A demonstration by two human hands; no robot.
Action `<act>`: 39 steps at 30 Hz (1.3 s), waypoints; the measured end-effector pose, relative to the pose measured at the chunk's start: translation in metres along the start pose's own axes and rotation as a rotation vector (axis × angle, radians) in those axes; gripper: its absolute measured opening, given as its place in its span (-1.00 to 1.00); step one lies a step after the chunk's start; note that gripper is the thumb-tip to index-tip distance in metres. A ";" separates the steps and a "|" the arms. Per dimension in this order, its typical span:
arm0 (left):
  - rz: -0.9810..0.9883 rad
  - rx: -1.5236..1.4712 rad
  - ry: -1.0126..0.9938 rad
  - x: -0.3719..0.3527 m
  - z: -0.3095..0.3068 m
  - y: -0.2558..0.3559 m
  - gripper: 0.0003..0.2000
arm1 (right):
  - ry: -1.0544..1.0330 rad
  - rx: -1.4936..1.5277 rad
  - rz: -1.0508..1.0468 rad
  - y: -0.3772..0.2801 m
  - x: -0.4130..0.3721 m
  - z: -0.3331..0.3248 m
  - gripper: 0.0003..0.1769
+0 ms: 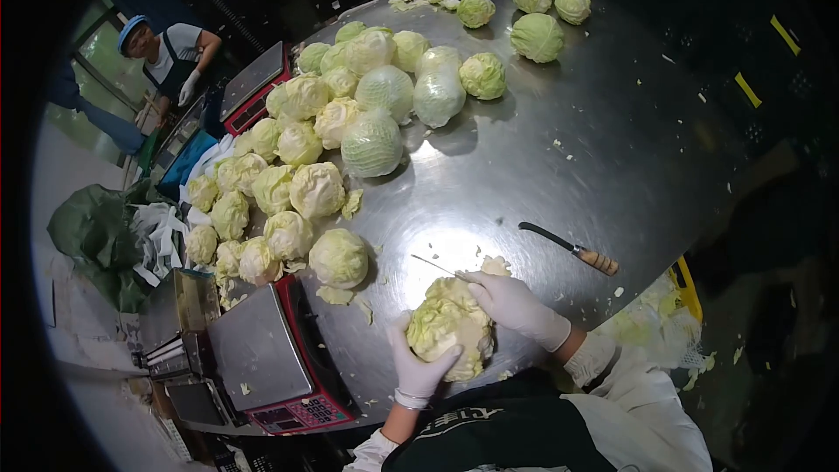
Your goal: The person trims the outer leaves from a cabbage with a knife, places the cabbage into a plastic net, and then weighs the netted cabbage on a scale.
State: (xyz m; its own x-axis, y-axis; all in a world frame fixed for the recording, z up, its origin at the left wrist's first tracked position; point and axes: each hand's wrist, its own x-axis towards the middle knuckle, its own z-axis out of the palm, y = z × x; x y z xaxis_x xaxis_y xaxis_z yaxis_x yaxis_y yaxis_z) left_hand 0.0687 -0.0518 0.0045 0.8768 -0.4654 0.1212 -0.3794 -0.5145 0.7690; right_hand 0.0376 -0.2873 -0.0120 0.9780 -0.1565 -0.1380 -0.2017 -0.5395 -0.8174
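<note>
A pale green head of cabbage [452, 323] with a torn, leafy surface is close to my body at the steel table's near edge. My left hand [421, 360], in a white glove, wraps round its left side with the thumb across the front. My right hand [520, 306], also gloved, is closed at its upper right around a knife [434, 265]. The knife's thin blade points left above the cabbage, and its handle is hidden in the glove. A second knife [572, 249], with a dark curved blade and wooden handle, lies on the table to the right.
Many loose cabbages [297, 144] cover the steel table's [559, 175] left side, some wrapped in clear film. A red scale [271, 354] stands at left, another scale [253, 83] farther back. A person [170, 52] works beyond it. Leaf scraps lie in a yellow-edged crate [688, 288].
</note>
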 end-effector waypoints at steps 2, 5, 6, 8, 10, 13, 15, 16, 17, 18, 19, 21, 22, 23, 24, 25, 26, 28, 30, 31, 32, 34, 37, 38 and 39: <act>-0.239 -0.666 -0.110 -0.005 -0.010 -0.024 -0.03 | 0.003 0.194 0.133 0.013 0.004 0.010 -0.58; -0.262 -0.748 -0.116 -0.019 -0.041 -0.035 0.03 | 0.090 0.329 0.227 0.039 -0.001 0.014 -0.59; -0.321 -0.851 -0.087 -0.026 -0.051 -0.035 0.04 | 0.068 0.323 0.213 0.044 -0.009 0.014 -0.59; -0.290 -0.880 0.005 -0.042 -0.061 -0.051 -0.03 | 0.076 0.172 0.243 0.042 -0.026 0.011 -0.60; -0.557 -1.100 0.135 -0.058 -0.065 -0.056 -0.10 | 0.005 0.172 0.203 0.028 -0.053 0.011 -0.61; -0.548 -0.998 0.190 -0.053 -0.063 -0.045 -0.15 | -0.036 0.288 0.246 0.024 -0.073 0.011 -0.59; -0.520 -0.951 0.142 -0.047 -0.066 -0.047 -0.11 | 0.003 0.481 0.499 0.011 -0.076 -0.007 -0.46; -0.517 -0.966 0.158 -0.043 -0.069 -0.046 -0.11 | -0.004 0.463 0.491 0.012 -0.074 -0.011 -0.46; -0.436 -0.883 0.051 -0.037 -0.075 -0.045 -0.06 | 0.178 0.359 0.339 0.015 -0.073 -0.015 -0.44; -0.357 -0.795 -0.061 -0.030 -0.080 -0.043 -0.01 | 0.360 0.257 0.188 0.016 -0.074 -0.018 -0.42; -0.356 -0.804 -0.061 -0.025 -0.085 -0.037 -0.01 | 0.269 0.292 0.126 -0.021 -0.072 -0.030 -0.42; -0.101 -0.562 -0.130 -0.019 -0.091 -0.026 0.07 | 0.122 0.256 0.044 -0.064 -0.064 -0.026 -0.42; -0.101 -0.574 -0.134 -0.021 -0.089 -0.030 0.07 | -0.032 0.232 -0.042 -0.077 -0.061 -0.020 -0.42; -0.033 -0.399 -0.095 -0.023 -0.086 -0.038 0.08 | -0.031 0.224 -0.035 -0.078 -0.054 -0.006 -0.42; 0.033 -0.221 -0.053 -0.025 -0.084 -0.045 0.10 | -0.052 0.186 -0.135 -0.073 -0.042 0.011 -0.43; 0.030 -0.226 -0.050 -0.030 -0.078 -0.048 0.10 | -0.075 0.149 -0.239 -0.071 -0.036 0.022 -0.43; -0.030 -0.256 0.006 -0.037 -0.070 -0.049 0.11 | -0.081 0.147 -0.240 -0.075 -0.035 0.027 -0.43; -0.098 -0.285 0.064 -0.052 -0.052 -0.041 0.12 | -0.114 0.411 -0.106 -0.081 -0.038 0.038 -0.43; -0.156 -0.260 0.302 -0.061 -0.031 -0.022 0.14 | -0.112 0.303 -0.134 -0.087 -0.046 0.037 -0.43; -0.173 -0.315 0.298 -0.057 -0.035 -0.022 0.12 | -0.102 0.198 -0.165 -0.090 -0.050 0.034 -0.42; -0.178 -0.322 0.303 -0.053 -0.042 -0.021 0.12 | -0.109 0.190 -0.165 -0.092 -0.054 0.030 -0.42; -0.178 -0.408 0.179 -0.047 -0.058 -0.023 0.08 | -0.191 0.017 -0.122 -0.096 -0.063 0.021 -0.43; -0.184 -0.412 0.101 -0.042 -0.068 -0.030 0.01 | -0.204 -0.127 -0.156 -0.104 -0.076 0.017 -0.41; -0.212 -0.435 0.065 -0.040 -0.070 -0.029 0.00 | -0.210 -0.131 -0.152 -0.104 -0.076 0.019 -0.41; -0.197 -0.432 0.083 -0.039 -0.071 -0.023 -0.04 | -0.194 -0.143 -0.151 -0.105 -0.076 0.021 -0.39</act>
State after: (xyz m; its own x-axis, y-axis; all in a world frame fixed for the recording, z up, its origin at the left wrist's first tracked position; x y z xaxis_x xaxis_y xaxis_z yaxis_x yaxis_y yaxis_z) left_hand 0.0645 0.0292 0.0264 0.9470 -0.3207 -0.0167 -0.0615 -0.2324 0.9707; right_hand -0.0140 -0.2009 0.0726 0.9868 0.0883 -0.1360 -0.0448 -0.6580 -0.7517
